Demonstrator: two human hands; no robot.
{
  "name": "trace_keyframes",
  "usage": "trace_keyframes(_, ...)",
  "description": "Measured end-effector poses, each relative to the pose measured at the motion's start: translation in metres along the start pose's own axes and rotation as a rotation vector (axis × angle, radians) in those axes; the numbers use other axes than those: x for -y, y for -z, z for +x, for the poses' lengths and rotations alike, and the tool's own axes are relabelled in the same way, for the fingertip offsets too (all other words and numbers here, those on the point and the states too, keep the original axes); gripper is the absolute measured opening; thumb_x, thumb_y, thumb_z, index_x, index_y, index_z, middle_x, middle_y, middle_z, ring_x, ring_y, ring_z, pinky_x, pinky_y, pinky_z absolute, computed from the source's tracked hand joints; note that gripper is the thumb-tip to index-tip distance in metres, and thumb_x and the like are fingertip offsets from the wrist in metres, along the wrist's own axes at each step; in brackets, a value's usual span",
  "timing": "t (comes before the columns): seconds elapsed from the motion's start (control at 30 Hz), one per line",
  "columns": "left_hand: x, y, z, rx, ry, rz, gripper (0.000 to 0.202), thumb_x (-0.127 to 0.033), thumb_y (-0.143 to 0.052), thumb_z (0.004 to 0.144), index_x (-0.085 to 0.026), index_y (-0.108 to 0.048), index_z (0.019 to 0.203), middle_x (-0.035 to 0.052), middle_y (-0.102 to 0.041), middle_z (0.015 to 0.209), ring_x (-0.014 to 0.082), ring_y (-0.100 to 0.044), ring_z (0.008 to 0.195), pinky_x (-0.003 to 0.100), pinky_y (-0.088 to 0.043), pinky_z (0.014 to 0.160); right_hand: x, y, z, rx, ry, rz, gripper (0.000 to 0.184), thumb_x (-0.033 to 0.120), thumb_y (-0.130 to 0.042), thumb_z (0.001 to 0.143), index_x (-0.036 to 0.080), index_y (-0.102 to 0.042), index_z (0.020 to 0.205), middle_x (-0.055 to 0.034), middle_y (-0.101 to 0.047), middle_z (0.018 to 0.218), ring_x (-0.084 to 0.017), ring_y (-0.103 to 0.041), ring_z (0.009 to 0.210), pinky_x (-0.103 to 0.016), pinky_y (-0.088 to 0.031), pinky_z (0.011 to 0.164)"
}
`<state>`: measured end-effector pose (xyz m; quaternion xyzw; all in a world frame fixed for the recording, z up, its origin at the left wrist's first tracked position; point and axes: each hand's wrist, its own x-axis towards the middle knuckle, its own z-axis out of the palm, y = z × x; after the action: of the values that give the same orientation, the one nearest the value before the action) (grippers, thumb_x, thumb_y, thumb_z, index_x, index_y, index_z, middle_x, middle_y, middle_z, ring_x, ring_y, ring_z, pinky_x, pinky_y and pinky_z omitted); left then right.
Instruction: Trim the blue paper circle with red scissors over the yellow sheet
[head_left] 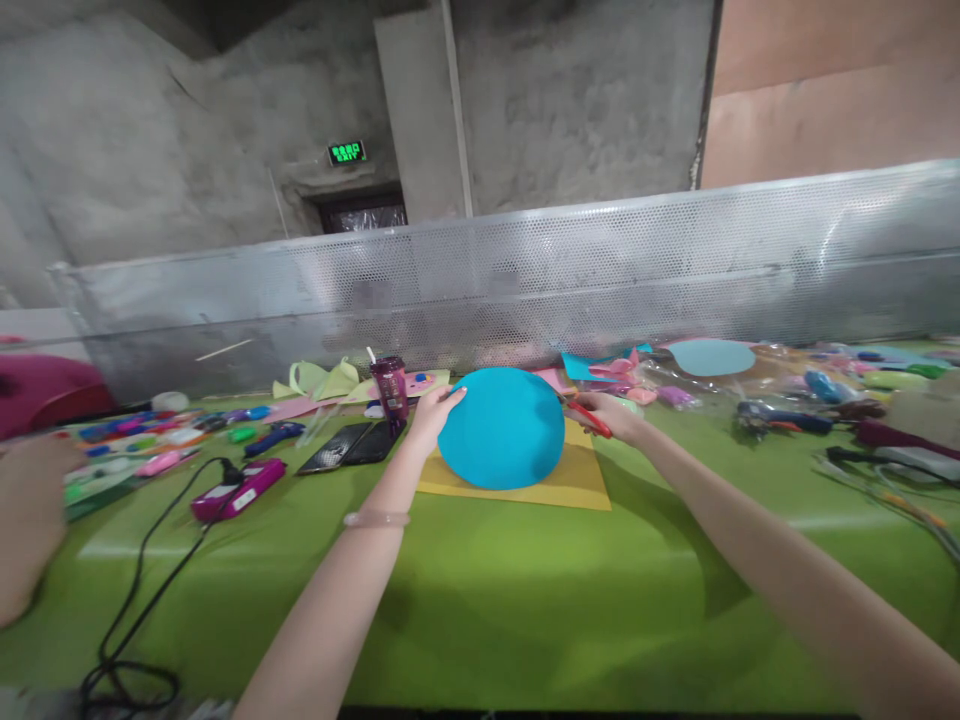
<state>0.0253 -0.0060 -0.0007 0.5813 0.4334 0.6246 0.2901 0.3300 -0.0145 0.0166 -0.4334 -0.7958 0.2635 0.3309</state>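
A round sheet of blue paper [501,430] is held up over the table, its edge pinched at the upper left by my left hand [439,408]. The thumb lies on the front of the sheet and the other fingers are mostly behind it. My right hand [611,415] grips red-handled scissors [592,418] at the sheet's right edge; the blades are hard to make out. Beneath the blue circle lies a sheet of yellow paper [585,485] on the green tablecloth [525,590].
A dark cup with a straw [390,388] and a black folding case [352,447] stand to the left. Nearer me is a purple power strip [238,490] with a black cord. Craft pieces and plastic bags lie right, before a perforated metal screen [525,280]. Another person's arm [30,520] enters at left.
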Motion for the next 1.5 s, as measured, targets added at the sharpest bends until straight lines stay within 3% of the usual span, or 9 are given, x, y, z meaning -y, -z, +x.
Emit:
trace_keyframes(0.37,0.002,0.001,0.0,-0.022,-0.013,0.023,0.04,-0.049,-0.067,0.057,-0.017,-0.066,0.082,0.0036,-0.063,0.07,0.0214,-0.057,0.076,0.03,-0.042,0.067,0.002,0.0,-0.001,0.004,-0.013,-0.037,0.044,0.053,-0.053,0.071,0.014,-0.058,0.092,-0.005,-0.06,0.071,-0.013,-0.055,0.055,-0.024,-0.042,0.048)
trace_keyframes(0.63,0.0,0.0,-0.001,-0.019,-0.024,0.009,0.039,-0.048,-0.067,0.058,-0.016,-0.066,0.081,0.0045,-0.063,0.071,0.0221,-0.057,0.076,0.031,-0.043,0.068,0.009,0.001,-0.006,0.015,-0.034,-0.078,0.04,0.052,-0.053,0.073,0.014,-0.058,0.085,-0.0069,-0.061,0.073,-0.015,-0.057,0.058,-0.026,-0.043,0.049)
trace_keyframes(0.97,-0.001,0.0,-0.001,0.044,-0.001,0.006,0.044,-0.048,-0.067,0.058,-0.015,-0.065,0.088,0.005,-0.065,0.079,0.0215,-0.058,0.08,0.031,-0.042,0.071,0.01,0.004,-0.004,-0.058,-0.06,0.057,0.031,0.045,-0.058,0.069,0.015,-0.055,0.076,-0.0009,-0.055,0.059,-0.011,-0.052,0.05,-0.023,-0.041,0.047)
trace_keyframes(1.5,-0.008,-0.002,-0.009,0.098,-0.022,0.092,0.042,-0.051,-0.062,0.064,-0.014,-0.064,0.083,0.0062,-0.064,0.081,0.02,-0.058,0.075,0.03,-0.042,0.067,-0.005,0.001,0.002,0.006,-0.027,0.085,0.027,0.041,-0.055,0.069,0.015,-0.056,0.076,0.0003,-0.051,0.058,-0.011,-0.05,0.049,-0.022,-0.036,0.043)
